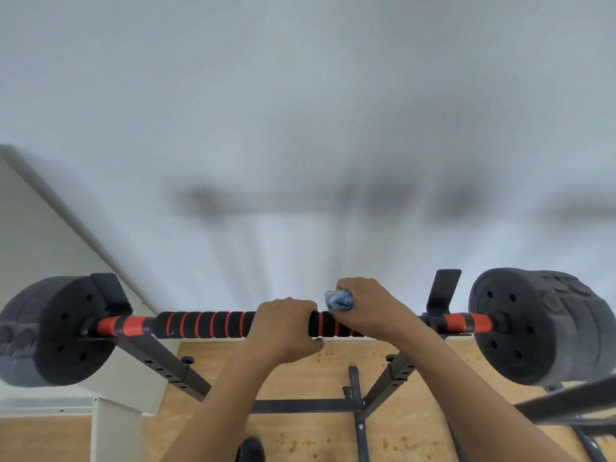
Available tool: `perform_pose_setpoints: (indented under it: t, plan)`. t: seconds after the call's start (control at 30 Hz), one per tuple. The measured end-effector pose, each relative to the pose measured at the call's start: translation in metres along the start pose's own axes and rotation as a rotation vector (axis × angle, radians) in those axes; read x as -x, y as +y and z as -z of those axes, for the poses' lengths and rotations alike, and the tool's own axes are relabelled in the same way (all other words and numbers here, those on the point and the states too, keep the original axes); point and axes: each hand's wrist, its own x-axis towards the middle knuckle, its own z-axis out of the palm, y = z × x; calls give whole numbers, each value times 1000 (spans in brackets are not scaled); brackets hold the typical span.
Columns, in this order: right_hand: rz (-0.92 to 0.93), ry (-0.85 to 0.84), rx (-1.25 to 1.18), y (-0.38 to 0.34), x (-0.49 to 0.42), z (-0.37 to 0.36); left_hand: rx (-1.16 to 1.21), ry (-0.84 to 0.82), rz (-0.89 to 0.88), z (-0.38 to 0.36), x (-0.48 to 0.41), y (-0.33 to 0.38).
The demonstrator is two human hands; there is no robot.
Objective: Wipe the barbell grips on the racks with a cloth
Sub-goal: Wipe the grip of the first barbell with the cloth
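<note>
A barbell lies across a black rack in front of a white wall. Its grip is black foam with orange stripes. My left hand is wrapped around the middle of the grip. Just to its right, my right hand presses a bunched blue-and-white cloth against the top of the grip. Dark weight plates sit on both ends, the left plates and the right plates.
The rack's uprights slope down to a crossbar over a wooden floor. Hooks hold the bar at each side. A white post stands at lower left. Another dark frame enters from the lower right.
</note>
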Motion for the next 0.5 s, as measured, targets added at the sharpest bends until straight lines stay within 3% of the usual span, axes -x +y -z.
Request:
perform_pose_setpoints:
  t: [0.1,0.17,0.23,0.37,0.5]
  plan:
    - [51,-38,8,0,1,3,214,-345,-19,29,-13,-12]
    - [66,-55,17,1,3,4,226,-375,-11,31,-20,-12]
    - [62,-64,9,3,3,3,125,-271,-56,21,-18,-7]
    - [36,-65,-7,6,0,-1,-131,143,-95,-8,-7,-7]
    - [35,-55,5,6,1,-2,-179,369,-133,-25,5,-1]
